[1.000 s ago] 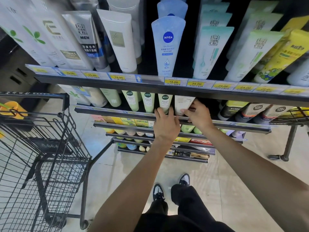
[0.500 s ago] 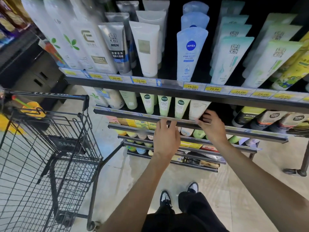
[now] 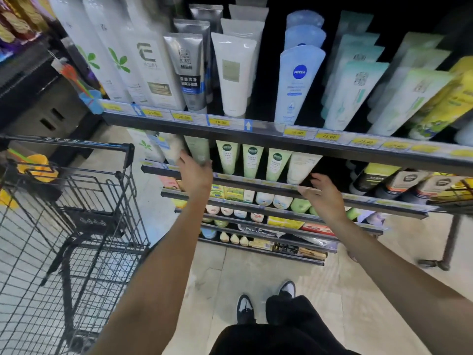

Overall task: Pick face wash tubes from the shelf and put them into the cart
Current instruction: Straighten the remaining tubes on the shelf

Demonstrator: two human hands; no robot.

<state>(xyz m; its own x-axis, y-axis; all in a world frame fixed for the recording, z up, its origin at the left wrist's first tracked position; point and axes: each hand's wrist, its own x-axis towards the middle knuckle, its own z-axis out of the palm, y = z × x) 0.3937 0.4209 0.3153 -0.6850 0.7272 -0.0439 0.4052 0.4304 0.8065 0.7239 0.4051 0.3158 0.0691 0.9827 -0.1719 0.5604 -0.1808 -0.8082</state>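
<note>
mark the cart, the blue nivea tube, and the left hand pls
cart (image 3: 67, 143), head view, on the handle bar.
blue Nivea tube (image 3: 298, 83), head view, on the front face below the logo.
left hand (image 3: 195, 175), head view, on the back of the hand.

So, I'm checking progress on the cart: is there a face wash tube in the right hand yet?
No, the right hand is open with fingers spread near the shelf edge, holding nothing.
</note>
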